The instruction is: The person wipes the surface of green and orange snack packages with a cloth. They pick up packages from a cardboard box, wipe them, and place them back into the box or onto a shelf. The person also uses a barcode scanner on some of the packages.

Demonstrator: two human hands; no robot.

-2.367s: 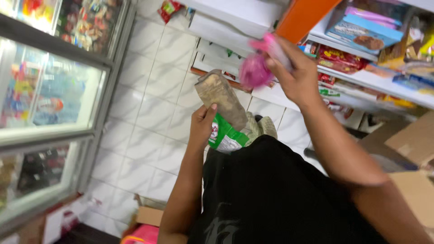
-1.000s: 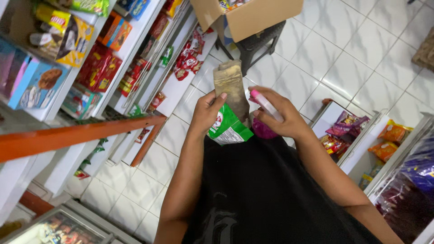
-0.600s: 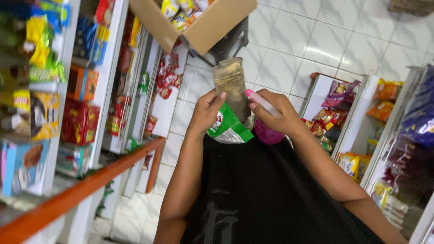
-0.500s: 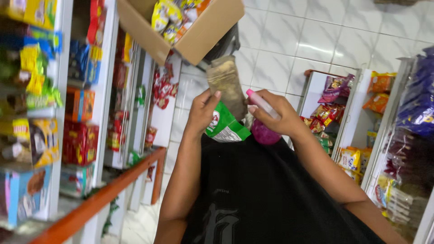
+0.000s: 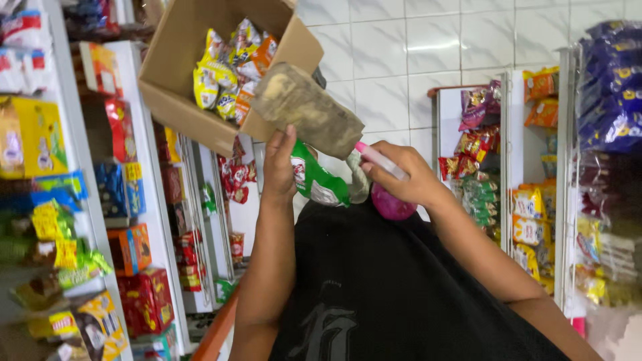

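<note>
My left hand [image 5: 280,167] grips a bundle of snack packets held against my chest: a tan see-through packet [image 5: 304,108] sticks up out of it, with a green and white packet [image 5: 317,179] below. My right hand [image 5: 401,179] holds a thin pink and white stick-shaped item [image 5: 380,160] and a round magenta packet [image 5: 390,204] against my black shirt. The two hands are close together, almost touching at the bundle.
An open cardboard box [image 5: 175,80] with yellow and orange snack bags stands just beyond my left hand. Shelves of red and yellow boxes [image 5: 137,247] run along the left. A rack of hanging snack bags [image 5: 531,200] lines the right. White floor tiles [image 5: 401,40] lie between.
My view has swung round the shop aisle, bringing the cardboard box close over my left hand. My right hand came down from the shelf and now rests by the bundle at my chest.
</note>
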